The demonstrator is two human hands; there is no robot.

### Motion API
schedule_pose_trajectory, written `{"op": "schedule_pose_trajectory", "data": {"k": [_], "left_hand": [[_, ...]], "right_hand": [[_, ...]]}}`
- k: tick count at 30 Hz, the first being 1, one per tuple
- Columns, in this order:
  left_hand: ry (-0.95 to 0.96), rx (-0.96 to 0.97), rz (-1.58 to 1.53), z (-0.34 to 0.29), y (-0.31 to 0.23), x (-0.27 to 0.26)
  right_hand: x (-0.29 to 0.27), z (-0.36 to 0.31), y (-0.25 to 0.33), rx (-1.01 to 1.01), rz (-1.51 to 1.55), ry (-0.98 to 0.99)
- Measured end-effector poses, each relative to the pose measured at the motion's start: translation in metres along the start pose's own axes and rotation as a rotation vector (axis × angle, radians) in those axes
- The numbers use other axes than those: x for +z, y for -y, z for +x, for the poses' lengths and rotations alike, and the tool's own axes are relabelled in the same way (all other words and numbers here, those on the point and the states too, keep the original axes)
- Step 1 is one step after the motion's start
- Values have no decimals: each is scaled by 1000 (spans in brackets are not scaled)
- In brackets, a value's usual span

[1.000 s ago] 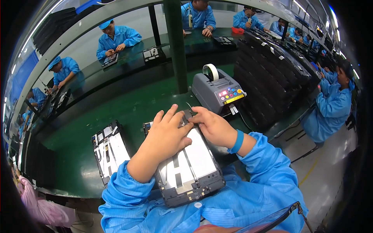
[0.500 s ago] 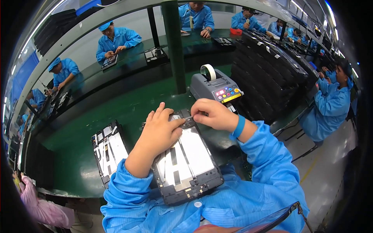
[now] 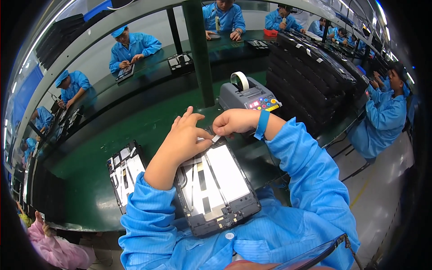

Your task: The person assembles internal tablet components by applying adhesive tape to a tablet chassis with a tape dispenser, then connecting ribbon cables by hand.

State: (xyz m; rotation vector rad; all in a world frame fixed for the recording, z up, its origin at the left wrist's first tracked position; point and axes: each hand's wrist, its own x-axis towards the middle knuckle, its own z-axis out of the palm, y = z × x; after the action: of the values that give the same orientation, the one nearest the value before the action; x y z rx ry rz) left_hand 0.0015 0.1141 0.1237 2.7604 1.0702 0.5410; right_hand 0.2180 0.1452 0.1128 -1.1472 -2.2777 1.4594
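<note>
Head view, the only one we have: we see an opened tablet chassis (image 3: 215, 189) lying face-down on the near edge of the green bench (image 3: 90, 180), its lower end over the person's lap, white and black panels showing inside. Left hand (image 3: 182, 140) rests on the upper end of the chassis, fingers spread and curved, thumb tip pressed toward a small white strip of tape (image 3: 216, 138). Right hand (image 3: 234, 122) comes in from the right, thumb and forefinger pinched together on the other end of that strip, just above the top edge of the chassis. We cannot tell whether the strip already touches the chassis. Blue wrist strap (image 3: 262, 124) sits on the right wrist. Grey tape dispenser (image 3: 247, 95) with a white roll stands just behind the right hand. A second opened chassis (image 3: 125, 173) lies to the left, apart from the first. Stacked black trays (image 3: 310, 76) fill the right of the bench. Other workers in blue sit along the far bench (image 3: 135, 47).
</note>
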Motion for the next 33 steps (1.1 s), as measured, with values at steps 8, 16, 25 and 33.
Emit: {"op": "schedule_pose_trajectory", "data": {"k": [8, 16, 25, 33], "left_hand": [[-41, 158, -56, 13, 15, 5], [-21, 167, -119, 18, 11, 13], [-41, 265, -159, 12, 6, 9], [-50, 92, 105, -36, -22, -9]], "right_hand": [[6, 1, 18, -12, -341, -34], [17, -1, 13, 17, -424, -189], [37, -13, 0, 220, 224, -458], [68, -37, -21, 128, 619, -690]]}}
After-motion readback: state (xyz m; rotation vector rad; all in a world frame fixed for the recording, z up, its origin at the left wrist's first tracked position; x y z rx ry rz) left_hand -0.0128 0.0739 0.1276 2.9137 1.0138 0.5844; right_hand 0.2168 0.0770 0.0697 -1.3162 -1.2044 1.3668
